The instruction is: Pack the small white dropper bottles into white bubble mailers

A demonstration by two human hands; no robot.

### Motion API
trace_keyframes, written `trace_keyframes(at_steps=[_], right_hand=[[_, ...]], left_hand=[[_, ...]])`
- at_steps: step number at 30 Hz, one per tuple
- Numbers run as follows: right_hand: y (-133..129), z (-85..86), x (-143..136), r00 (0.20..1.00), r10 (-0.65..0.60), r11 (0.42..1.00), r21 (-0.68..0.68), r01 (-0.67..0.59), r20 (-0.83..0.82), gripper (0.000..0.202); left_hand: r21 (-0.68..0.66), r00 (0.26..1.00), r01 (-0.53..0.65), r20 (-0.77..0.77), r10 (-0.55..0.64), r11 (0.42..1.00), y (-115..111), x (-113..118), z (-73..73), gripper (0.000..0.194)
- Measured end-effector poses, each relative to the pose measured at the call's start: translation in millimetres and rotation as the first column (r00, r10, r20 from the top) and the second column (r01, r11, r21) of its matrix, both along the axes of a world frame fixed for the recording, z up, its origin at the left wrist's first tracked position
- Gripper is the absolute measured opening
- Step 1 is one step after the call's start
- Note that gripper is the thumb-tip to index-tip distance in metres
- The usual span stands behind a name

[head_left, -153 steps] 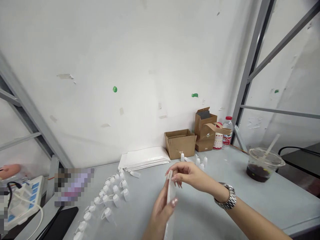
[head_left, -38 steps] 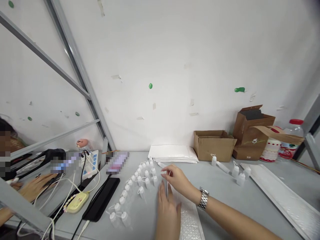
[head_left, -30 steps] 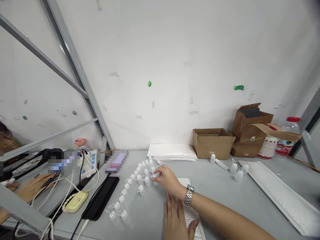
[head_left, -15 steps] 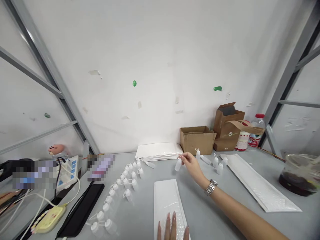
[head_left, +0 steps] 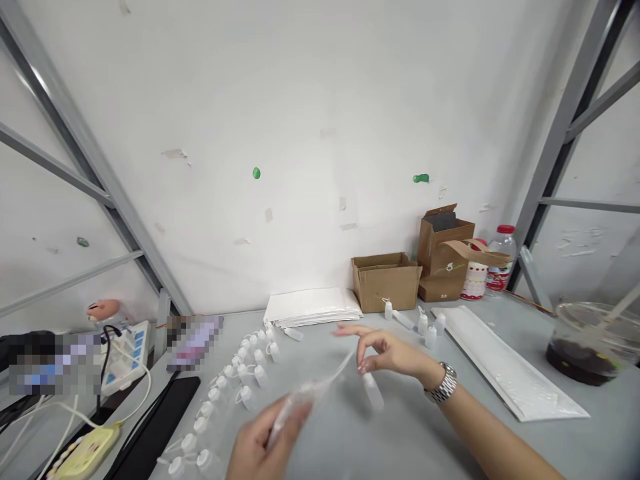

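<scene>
Power strip (head_left: 123, 347), yellow plug block (head_left: 85, 452) and black phone (head_left: 155, 427): left edge of the table (head_left: 450, 427), cords trailing over it.

Small white dropper bottles (head_left: 235, 380): a double row running from the near-left edge toward the back, standing close together. I judge a sleeve or the envelope sweeping across could topple several at once.

My left hand (head_left: 260, 443): near edge, blurred, fingers closed on one end of a bubble envelope (head_left: 313, 387), which hangs in the air slanting up to the right. Its mouth is not clear to me; if it sags shut, the bottle may miss and drop.

Stack of white envelopes (head_left: 313, 308): back edge, left of an open cardboard box (head_left: 386, 281).

My right hand (head_left: 387, 352): middle of the table, thumb and forefinger pinching one dropper bottle (head_left: 373, 390) by its top, body dangling just beside the envelope's upper end. A light pinch; I judge a slip would send it rolling.

Four more bottles (head_left: 425, 323): back, near the box.

Second bubble envelope (head_left: 505, 367): lying flat, right side.

Cup of dark drink (head_left: 590, 337): right edge, a spill risk if an elbow swings wide.
</scene>
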State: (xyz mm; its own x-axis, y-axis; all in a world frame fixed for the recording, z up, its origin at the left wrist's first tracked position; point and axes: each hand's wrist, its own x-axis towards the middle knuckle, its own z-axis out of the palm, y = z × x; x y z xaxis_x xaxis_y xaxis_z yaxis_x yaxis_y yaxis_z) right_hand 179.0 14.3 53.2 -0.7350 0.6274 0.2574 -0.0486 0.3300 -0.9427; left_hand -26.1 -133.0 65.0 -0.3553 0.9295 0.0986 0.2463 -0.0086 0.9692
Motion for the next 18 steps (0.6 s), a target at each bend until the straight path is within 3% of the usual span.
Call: trace_keyframes(at_steps=[2,5,7,8,10,11,12,14,16,18], right_hand=[[-3.3,-1.8,-6.6,0.999,-0.004,0.999,-0.050,0.006,0.039,0.018],[1.5,-12.0,-16.2,0.975,-0.222,0.962,-0.162,0.220,0.009,0.024],[4.2,-20.3,-19.7,0.932,-0.359,0.906,-0.220,0.361,0.050,0.026],[3.3,-24.9,-20.3,0.914,-0.394,0.879,-0.249,0.407,0.101,0.027],[-4.6,-35.4,-19.5,0.874,-0.434,0.822,-0.302,0.484,0.219,0.026],[-11.6,-41.4,-18.2,0.855,-0.443,0.799,-0.315,0.513,0.270,0.026],[-20.0,-47.8,-16.2,0.840,-0.457,0.783,-0.315,0.536,0.292,0.025],[-38.0,-60.3,-10.6,0.847,-0.445,0.814,-0.264,0.518,0.291,0.025],[-51.9,-69.4,-2.9,0.869,-0.428,0.864,-0.171,0.474,0.246,0.024],[-56.3,-72.6,6.3,0.870,-0.450,0.872,-0.112,0.477,0.203,0.023]], left_hand=[[-0.110,0.970,0.030,0.243,-0.002,0.993,14.4,-4.3,12.1,0.050],[0.103,0.821,0.042,0.563,-0.093,0.994,37.1,-5.6,10.8,0.070],[0.173,0.820,0.081,0.548,-0.165,0.982,46.2,0.2,-3.7,0.080],[0.157,0.874,0.061,0.468,-0.129,0.986,48.2,5.1,-14.6,0.083],[0.120,0.982,-0.097,0.174,0.076,0.988,48.2,17.4,-41.4,0.089],[0.141,0.983,-0.173,-0.032,0.179,0.975,47.1,23.9,-56.1,0.084],[0.174,0.941,-0.190,-0.249,0.230,0.966,45.7,30.1,-70.8,0.072],[0.201,0.801,-0.060,-0.575,0.167,0.978,43.5,40.6,-97.5,0.053],[0.147,0.657,0.058,-0.751,0.073,0.988,42.8,47.3,-117.7,0.050],[0.085,0.536,0.152,-0.844,-0.010,0.985,42.9,49.3,-131.6,0.052]])
